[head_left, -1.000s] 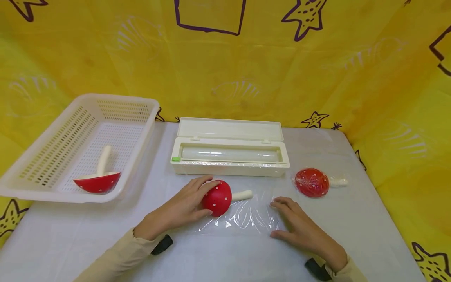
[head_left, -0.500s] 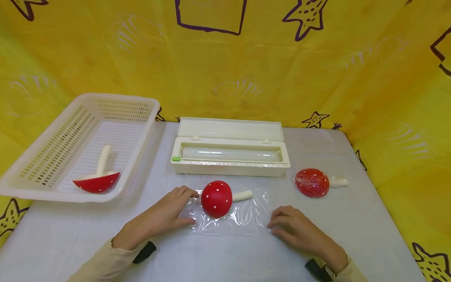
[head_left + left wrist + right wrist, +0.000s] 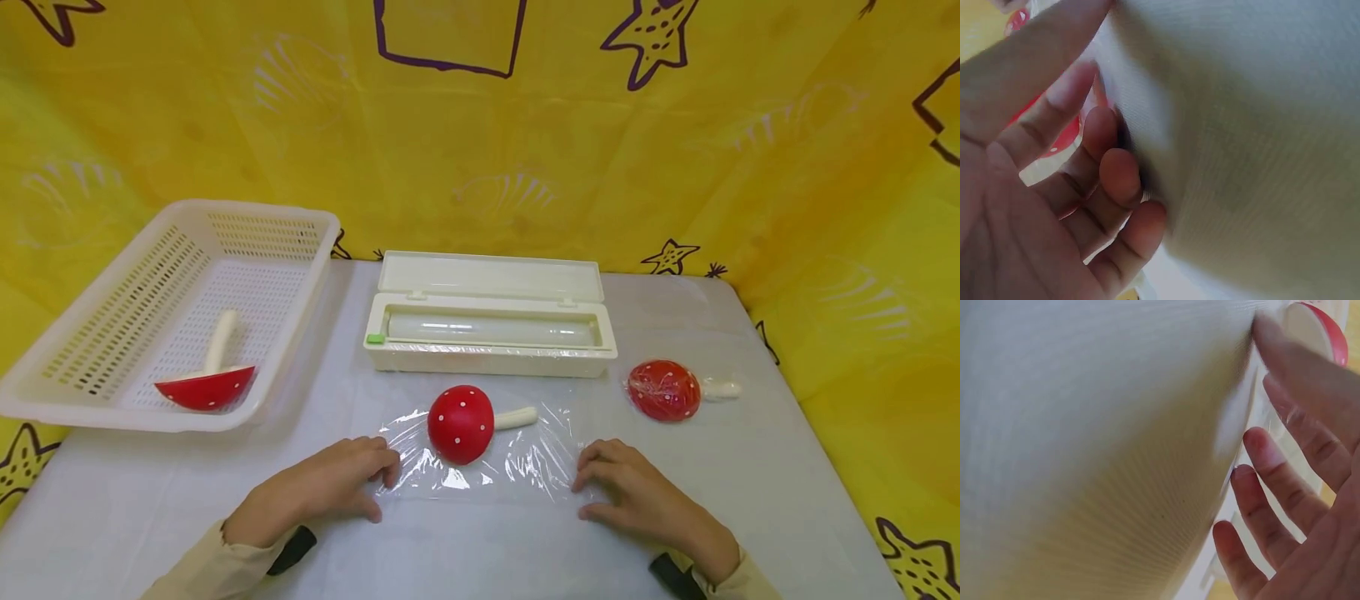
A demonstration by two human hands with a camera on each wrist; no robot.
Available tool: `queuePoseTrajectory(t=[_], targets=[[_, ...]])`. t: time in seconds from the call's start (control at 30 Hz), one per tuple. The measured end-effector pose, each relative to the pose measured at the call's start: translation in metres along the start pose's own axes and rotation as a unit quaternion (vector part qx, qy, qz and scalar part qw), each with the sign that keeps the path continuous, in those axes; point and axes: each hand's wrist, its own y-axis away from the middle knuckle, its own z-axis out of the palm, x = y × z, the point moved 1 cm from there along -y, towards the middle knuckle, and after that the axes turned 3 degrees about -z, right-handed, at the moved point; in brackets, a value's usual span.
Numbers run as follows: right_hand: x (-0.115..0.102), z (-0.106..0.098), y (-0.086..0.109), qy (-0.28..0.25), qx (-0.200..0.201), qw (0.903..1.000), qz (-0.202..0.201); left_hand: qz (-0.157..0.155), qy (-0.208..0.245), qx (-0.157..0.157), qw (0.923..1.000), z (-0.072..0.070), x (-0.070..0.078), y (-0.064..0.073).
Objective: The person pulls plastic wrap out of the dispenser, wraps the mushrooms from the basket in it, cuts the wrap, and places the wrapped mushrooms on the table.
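A red toy mushroom [image 3: 461, 425] with white dots and a pale stem lies on its side on a sheet of cling film [image 3: 525, 479], stem to the right. My left hand [image 3: 315, 482] rests by the film's left edge, fingers loosely bent, thumb apart from them. At the film's right edge is my right hand [image 3: 645, 500], its fingers spread and slightly bent. The left wrist view shows the left fingertips [image 3: 1119, 172] near the table, part of a red cap [image 3: 1071, 134] behind them. In the right wrist view the right fingertips [image 3: 1254, 447] touch or nearly touch the surface. Neither hand visibly grips anything.
Behind the film stands a white cling film dispenser [image 3: 491, 360], lid up, with the roll inside. A film-wrapped toy mushroom [image 3: 663, 390] lies at the right. At the left, a white plastic basket [image 3: 300, 333] holds another mushroom [image 3: 206, 390]. A yellow patterned cloth [image 3: 480, 133] hangs behind.
My left hand has let go of the mushroom cap and moved left and nearer me to the film's left edge. The right hand has shifted slightly at the right edge. The mushroom stays put.
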Motion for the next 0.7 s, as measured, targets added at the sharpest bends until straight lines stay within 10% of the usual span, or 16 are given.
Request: queuePoseTrajectory(t=[0.7], targets=[[-0.001, -0.008, -0.007, -0.056, 0.117, 0.9914, -0.018, 0.070, -0.004, 0.109, 0.9916, -0.027, 0.000, 0.009]])
